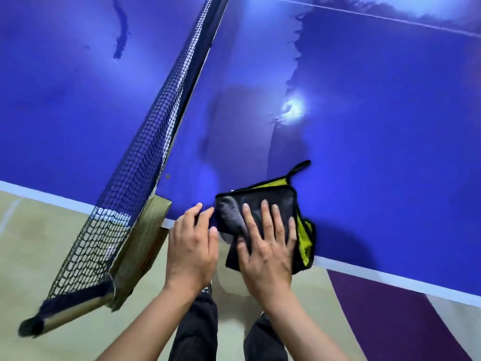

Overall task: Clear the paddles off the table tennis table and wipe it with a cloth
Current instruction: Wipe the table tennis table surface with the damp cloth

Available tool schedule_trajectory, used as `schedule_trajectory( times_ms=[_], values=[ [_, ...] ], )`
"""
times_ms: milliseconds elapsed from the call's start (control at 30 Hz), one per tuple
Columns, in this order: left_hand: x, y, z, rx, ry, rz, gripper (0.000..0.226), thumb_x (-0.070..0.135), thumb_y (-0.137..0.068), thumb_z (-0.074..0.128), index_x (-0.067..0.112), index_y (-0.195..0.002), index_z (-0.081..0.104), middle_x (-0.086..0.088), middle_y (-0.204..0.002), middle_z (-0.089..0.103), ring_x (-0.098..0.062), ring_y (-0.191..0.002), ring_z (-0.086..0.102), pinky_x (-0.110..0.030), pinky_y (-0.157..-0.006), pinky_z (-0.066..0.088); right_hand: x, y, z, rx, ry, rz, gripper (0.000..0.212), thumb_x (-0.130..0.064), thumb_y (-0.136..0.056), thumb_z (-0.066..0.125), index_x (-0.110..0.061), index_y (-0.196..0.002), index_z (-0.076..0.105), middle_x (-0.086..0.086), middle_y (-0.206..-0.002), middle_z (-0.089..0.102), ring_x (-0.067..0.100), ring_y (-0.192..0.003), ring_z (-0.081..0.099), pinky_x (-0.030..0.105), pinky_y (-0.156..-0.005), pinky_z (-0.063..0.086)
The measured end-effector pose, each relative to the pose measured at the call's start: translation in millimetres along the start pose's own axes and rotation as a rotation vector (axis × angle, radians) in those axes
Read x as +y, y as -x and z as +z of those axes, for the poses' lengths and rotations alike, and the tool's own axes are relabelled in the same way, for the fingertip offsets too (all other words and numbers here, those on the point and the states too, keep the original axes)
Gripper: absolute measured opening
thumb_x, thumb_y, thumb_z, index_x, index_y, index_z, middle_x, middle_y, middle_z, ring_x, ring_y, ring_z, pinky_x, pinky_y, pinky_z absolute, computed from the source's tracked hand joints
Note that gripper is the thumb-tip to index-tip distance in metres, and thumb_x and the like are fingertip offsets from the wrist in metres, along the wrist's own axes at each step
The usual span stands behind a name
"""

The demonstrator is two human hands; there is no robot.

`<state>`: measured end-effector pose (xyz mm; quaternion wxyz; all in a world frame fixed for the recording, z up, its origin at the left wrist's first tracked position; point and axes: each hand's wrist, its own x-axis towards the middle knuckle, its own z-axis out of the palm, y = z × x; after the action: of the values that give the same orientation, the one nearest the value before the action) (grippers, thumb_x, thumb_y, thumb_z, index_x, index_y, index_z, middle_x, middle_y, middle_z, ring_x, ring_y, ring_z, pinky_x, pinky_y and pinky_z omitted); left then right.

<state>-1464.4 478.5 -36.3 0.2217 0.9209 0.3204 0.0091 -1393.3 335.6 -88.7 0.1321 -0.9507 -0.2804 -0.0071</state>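
**A:** Where's the cloth?

**B:** The microfibre cloth (282, 195) lies folded on the near edge of the blue table tennis table (377, 126), just right of the net (145, 152). Part of it hangs over the white edge line (390, 278). It's black and grey on top, with yellow-green showing at the folds (and a small black hanging loop (299, 169) sticking out of its far corner).

**A:** And the hands?

**B:** The right hand (265, 251) lies flat on top of the cloth, palm down. Its fingers (266, 217) are straight and spread apart. The left hand (191, 246) rests on the table edge just beside the cloth, fingers loosely together and slightly bent. Its fingertips are right at the cloth's left border, but I can't tell whether they touch it.

**A:** What about the table surface?

**B:** There's a darker patch with a ragged edge across the right half, and a dark streak beyond the net.

**A:** Anything else?

**B:** The net post clamp (145, 238) grips the table edge to the left of the left hand. Below are a beige and purple floor (39, 243) and the person's dark trousers (197, 329).
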Motion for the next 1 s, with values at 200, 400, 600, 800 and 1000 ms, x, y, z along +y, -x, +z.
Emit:
schedule_trajectory(
  times_ms=[200,400,600,800,1000],
  values=[
    [-10.7,-22.0,-28.0,-0.203,-0.069,0.077,0.04,0.029,-0.098,0.051,0.018,-0.136,0.058,-0.008,-0.144,0.046,-0.029,-0.124,0.047,-0.04,-0.107,0.033,-6.6,-17.9,-14.3,-0.027,0.055,0.028,0.064,-0.052,-0.093,0.054,-0.039,-0.154,0.042,0.001,-0.163,0.036,0.022,-0.15,0.034,0.054,-0.119,0.025],
    [-8.6,-68.5,-37.7,-0.193,-0.053,0.088,0.036,0.026,-0.095,0.056,0.016,-0.129,0.061,-0.01,-0.143,0.047,-0.031,-0.126,0.045,-0.043,-0.107,0.036,-21.6,-73.5,-5.5,-0.061,0.068,0.171,0.069,-0.061,-0.094,0.044,-0.039,-0.158,0.032,0.002,-0.169,0.024,0.023,-0.157,0.019,0.063,-0.123,0.01],
    [7.8,-144.5,-30.7,-0.125,-0.06,0.166,0.039,0.021,-0.089,0.064,0.011,-0.127,0.063,-0.016,-0.137,0.055,-0.037,-0.126,0.05,-0.049,-0.101,0.043,-15.1,-148.1,3.1,-0.052,0.083,0.256,0.064,-0.054,-0.097,0.032,-0.038,-0.16,0.028,0.004,-0.169,0.022,0.023,-0.157,0.015,0.063,-0.123,0.009],
    [18.7,-265.4,-20.5,-0.074,-0.095,0.226,0.056,0.019,-0.093,0.059,0.01,-0.148,0.047,-0.019,-0.157,0.037,-0.039,-0.146,0.033,-0.049,-0.118,0.028,13.6,-268.4,9.7,-0.036,0.071,0.288,0.064,-0.05,-0.098,0.033,-0.042,-0.16,0.021,0.001,-0.17,0.017,0.019,-0.158,0.008,0.058,-0.124,0.0],
    [18.6,-343.6,-14.8,-0.035,-0.097,0.169,0.064,0.032,-0.093,0.041,0.014,-0.155,0.036,-0.014,-0.164,0.025,-0.035,-0.152,0.021,-0.049,-0.124,0.019,57.6,-426.3,11.9,-0.009,0.059,0.321,0.061,-0.047,-0.101,0.036,-0.042,-0.16,0.021,-0.002,-0.171,0.015,0.018,-0.158,0.006,0.055,-0.125,-0.003]
  ],
)
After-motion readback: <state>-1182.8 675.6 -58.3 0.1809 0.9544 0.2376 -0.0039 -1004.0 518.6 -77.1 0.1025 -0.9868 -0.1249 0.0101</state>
